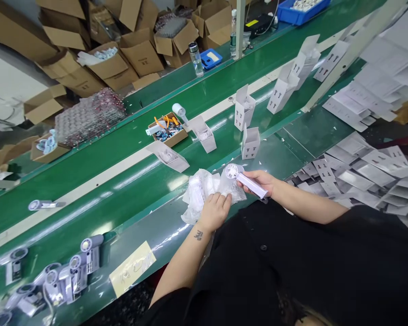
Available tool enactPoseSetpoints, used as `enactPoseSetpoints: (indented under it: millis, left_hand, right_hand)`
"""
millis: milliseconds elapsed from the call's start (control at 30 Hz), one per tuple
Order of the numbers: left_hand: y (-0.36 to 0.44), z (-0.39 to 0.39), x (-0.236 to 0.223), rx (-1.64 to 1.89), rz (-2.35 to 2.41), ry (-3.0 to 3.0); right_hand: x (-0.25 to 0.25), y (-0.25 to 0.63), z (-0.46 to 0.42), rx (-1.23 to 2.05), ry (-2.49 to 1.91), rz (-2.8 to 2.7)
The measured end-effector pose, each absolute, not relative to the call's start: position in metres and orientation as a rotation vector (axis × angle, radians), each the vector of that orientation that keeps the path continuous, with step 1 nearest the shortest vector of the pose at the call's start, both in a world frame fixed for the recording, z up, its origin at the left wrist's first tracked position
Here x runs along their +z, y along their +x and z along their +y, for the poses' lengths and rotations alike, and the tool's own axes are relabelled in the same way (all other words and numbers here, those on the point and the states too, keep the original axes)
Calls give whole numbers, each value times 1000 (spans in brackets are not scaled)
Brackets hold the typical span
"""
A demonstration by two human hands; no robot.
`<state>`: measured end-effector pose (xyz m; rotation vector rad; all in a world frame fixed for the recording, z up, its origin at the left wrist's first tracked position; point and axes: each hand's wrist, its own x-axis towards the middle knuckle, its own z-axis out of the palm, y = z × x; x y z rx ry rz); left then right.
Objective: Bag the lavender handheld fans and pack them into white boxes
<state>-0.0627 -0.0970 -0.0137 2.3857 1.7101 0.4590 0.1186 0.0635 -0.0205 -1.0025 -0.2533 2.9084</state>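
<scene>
My right hand (263, 181) is closed round the handle of a lavender handheld fan (253, 185), its round grilled head pointing up and to the left. Beside it, my left hand (216, 210) rests with curled fingers on a clear plastic bag (204, 188) in a crumpled heap at the bench edge. The fan's head lies over the right part of this plastic. Just beyond my hands stands an open white box (250, 144) with small dark pictures printed on its side.
Several lavender fans (76, 267) lie at the lower left, near a handwritten paper (132, 269). Along the green conveyor (122, 190) sit more open white boxes (205, 136) and a carton of small parts (170, 131). Flattened white boxes (356, 176) pile up at right; a post (346, 63) rises there.
</scene>
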Motion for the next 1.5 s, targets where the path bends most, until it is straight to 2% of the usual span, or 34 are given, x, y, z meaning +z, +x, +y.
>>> enactPoseSetpoints:
  millis: [100, 200, 267, 367, 500, 667, 733, 833, 1033, 1167, 1267, 1367, 1433, 1500]
  left_hand:
    - [-62, -80, -18, 563, 1801, 2114]
    - [-56, -59, -26, 779, 2005, 1489]
    - [-46, -47, -32, 901, 2020, 1119]
    - [-21, -35, -36, 1004, 1693, 905]
    - [5, -32, -41, 966, 1183, 802]
    - [8, -24, -55, 938, 1217, 283]
    - [10, -21, -56, 1025, 1263, 408]
    - [16, -17, -50, 1078, 1299, 996]
    - [27, 1, -36, 993, 1141, 2072]
    - [25, 2, -44, 919, 1104, 2478]
    - [29, -4, -57, 957, 1261, 2462]
    - [46, -1, -62, 872, 1159, 2234]
    - [61, 8, -58, 755, 1123, 1908]
    - [73, 19, -52, 718, 1195, 1455]
  right_hand:
    - [-15, 126, 67, 2778, -1060, -324]
    - [-8, 154, 63, 2588, -1148, -416]
    - [-1, 176, 52, 2596, -1132, -464]
    - [3, 193, 27, 2716, -941, -560]
    - [-7, 190, 10, 2727, -835, -640]
    - [-24, 208, 10, 2611, -1063, -710]
    - [-29, 217, 8, 2545, -1186, -719]
    - [-33, 222, 3, 2452, -1283, -709]
    - [-30, 219, 6, 2269, -1351, -660]
    - [-27, 227, 8, 2156, -1355, -569]
    - [-32, 230, 11, 2041, -1429, -416]
    - [-44, 226, 17, 1882, -1517, -248]
    - [-52, 224, 20, 1847, -1549, -175]
    - [-58, 226, 19, 1973, -1572, -153]
